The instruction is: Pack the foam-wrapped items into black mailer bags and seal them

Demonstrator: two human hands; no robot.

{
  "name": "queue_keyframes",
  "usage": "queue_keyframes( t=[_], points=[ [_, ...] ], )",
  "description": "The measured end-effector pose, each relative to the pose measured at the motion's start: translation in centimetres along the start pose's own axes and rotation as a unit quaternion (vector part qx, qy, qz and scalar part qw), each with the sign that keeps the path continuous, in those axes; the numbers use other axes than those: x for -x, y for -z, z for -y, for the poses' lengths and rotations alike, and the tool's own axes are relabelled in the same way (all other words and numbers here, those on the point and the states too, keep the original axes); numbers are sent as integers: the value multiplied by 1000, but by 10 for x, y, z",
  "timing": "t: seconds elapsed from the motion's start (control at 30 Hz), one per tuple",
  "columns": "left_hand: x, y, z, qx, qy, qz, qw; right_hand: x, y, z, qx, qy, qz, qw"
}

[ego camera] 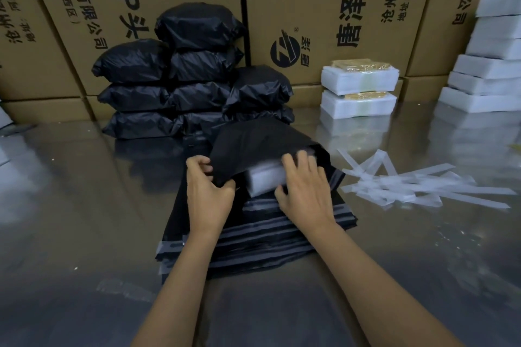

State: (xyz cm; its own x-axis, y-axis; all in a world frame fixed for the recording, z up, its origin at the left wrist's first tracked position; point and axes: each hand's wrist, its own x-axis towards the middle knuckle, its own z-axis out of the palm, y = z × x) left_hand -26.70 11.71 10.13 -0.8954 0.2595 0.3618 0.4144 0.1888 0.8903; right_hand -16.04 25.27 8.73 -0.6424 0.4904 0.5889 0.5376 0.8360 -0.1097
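A black mailer bag (253,144) lies open-mouthed toward me on top of a stack of flat black mailer bags (253,242). My left hand (207,194) pinches the bag's upper lip and holds it lifted. A white foam-wrapped item (263,177) sits halfway inside the mouth. My right hand (304,191) grips the item's near right end, fingers curled over its top and thumb at its front edge. The far part of the item is hidden inside the bag.
Several filled black bags (194,73) are piled at the back. Two foam-wrapped items (359,90) sit at the back right, a taller foam stack (490,56) at far right. Peeled white strips (417,183) litter the table's right. Cardboard boxes (324,8) wall the rear.
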Motion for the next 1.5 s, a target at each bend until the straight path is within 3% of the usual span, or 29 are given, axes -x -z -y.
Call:
queue_keyframes(
  t=[0.1,0.2,0.37,0.5,0.63,0.9,1.03,1.23,1.37,1.5],
  points=[
    [-4,0,8,-7,29,55,998,-3,-1,-4,-28,15,16,999],
    [-4,-3,10,11,42,64,997,-5,-3,-4,-32,20,9,999],
    [-3,-5,4,105,53,104,988,-6,0,-5,1,42,-89,995],
    [-3,-7,-1,188,94,151,966,1,-1,3,-94,24,-137,986],
    [-1,-3,-3,197,86,149,965,-6,1,1,-58,50,-105,992],
    [0,-4,-10,285,154,196,925,-8,7,-3,-76,69,-14,995],
    [-3,-3,-9,295,175,142,928,-10,10,-22,-70,86,58,992],
    [-1,-6,-7,239,199,112,944,-8,11,-10,-7,99,-38,994],
    [5,-4,-10,213,147,162,952,-18,9,0,-17,30,-9,999],
    [1,-4,-8,208,141,152,956,-30,-7,17,-73,-20,15,997]
  ],
)
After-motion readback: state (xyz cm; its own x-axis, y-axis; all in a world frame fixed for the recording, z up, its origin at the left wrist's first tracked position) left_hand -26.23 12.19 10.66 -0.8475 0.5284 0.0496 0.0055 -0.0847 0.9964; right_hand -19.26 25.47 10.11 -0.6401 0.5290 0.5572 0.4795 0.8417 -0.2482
